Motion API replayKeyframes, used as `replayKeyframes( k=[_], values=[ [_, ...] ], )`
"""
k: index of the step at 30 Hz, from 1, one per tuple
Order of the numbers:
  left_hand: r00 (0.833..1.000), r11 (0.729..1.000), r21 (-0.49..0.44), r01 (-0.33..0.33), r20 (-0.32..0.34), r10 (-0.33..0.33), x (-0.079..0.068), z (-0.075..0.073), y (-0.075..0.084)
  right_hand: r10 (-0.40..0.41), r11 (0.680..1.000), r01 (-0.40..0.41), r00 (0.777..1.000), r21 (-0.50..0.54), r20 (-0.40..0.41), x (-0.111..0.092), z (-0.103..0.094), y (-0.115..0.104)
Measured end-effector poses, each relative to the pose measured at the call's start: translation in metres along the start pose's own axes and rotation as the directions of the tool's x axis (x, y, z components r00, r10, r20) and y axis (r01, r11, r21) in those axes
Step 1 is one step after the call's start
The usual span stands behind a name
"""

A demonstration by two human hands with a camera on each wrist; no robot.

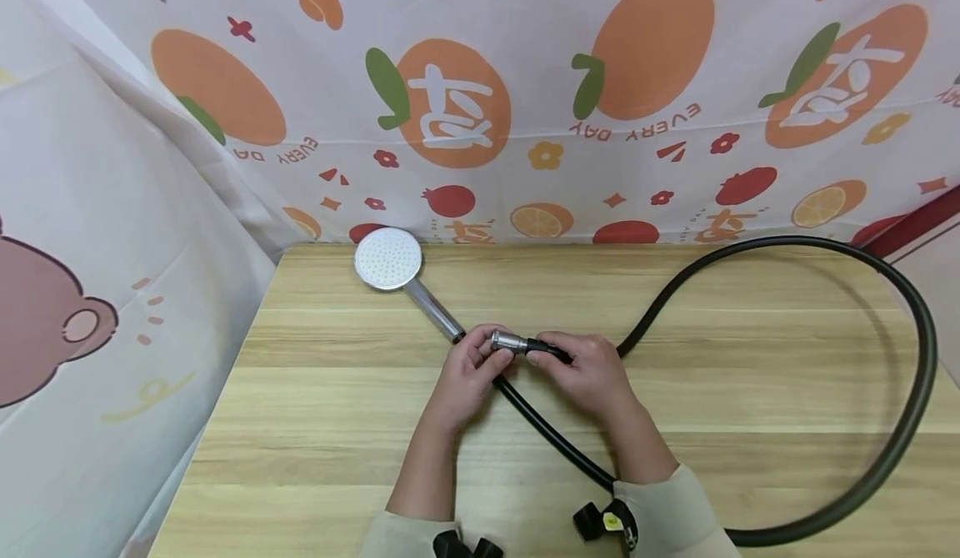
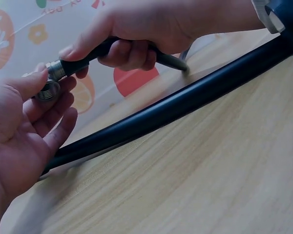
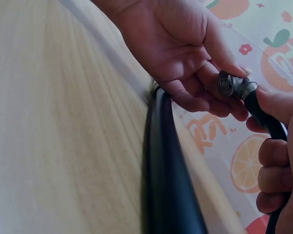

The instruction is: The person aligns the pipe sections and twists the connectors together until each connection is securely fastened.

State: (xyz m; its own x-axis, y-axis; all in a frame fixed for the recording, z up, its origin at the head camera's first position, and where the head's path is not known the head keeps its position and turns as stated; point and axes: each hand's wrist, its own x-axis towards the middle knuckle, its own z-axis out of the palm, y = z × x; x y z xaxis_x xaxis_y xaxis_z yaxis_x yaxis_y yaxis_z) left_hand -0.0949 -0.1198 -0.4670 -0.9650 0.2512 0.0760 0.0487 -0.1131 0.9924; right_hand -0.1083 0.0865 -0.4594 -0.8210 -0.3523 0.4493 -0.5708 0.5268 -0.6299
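Note:
A black shower hose ends in a silver metal connector held above the wooden table. My left hand pinches this connector between thumb and fingers; its threaded opening faces the camera in the left wrist view. Just behind the metal, my right hand grips the hose end, with its thumb along the black sleeve and the other fingers curled round. Beyond my left hand lies a shower head with a white face and a grey handle, joined to the hose's other end.
The hose makes a wide loop over the right side of the wooden table. A fruit-printed cloth hangs behind the table's back edge, and another printed cloth hangs at the left. Black wrist devices sit by both sleeves.

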Motion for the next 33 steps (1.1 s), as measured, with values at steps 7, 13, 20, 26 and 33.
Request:
replayKeyframes(
  k=[7,13,20,26,33],
  values=[
    [1.000,0.999,0.045,-0.014,0.000,0.014,-0.0023,0.0008,0.0014,0.146,0.977,-0.160,0.984,0.144,0.105,0.0010,-0.0051,-0.0032],
    [0.998,0.997,0.065,-0.032,-0.046,0.035,-0.0011,0.0017,-0.0001,0.250,0.957,-0.266,0.959,0.119,0.136,0.0027,0.0008,-0.0017],
    [0.994,0.997,0.049,-0.052,-0.098,0.056,0.0018,0.0024,-0.0036,0.277,0.940,-0.301,0.948,0.158,0.156,0.0037,0.0022,-0.0020],
    [0.986,0.991,0.113,-0.069,-0.142,0.085,-0.0029,0.0021,-0.0018,0.194,0.974,-0.206,0.973,0.092,0.123,0.0031,0.0045,0.0022],
    [0.977,0.780,0.623,-0.051,-0.131,0.169,-0.0074,0.0096,-0.0032,0.270,0.962,-0.263,0.954,-0.066,0.133,0.0033,0.0049,0.0035]
  ],
)
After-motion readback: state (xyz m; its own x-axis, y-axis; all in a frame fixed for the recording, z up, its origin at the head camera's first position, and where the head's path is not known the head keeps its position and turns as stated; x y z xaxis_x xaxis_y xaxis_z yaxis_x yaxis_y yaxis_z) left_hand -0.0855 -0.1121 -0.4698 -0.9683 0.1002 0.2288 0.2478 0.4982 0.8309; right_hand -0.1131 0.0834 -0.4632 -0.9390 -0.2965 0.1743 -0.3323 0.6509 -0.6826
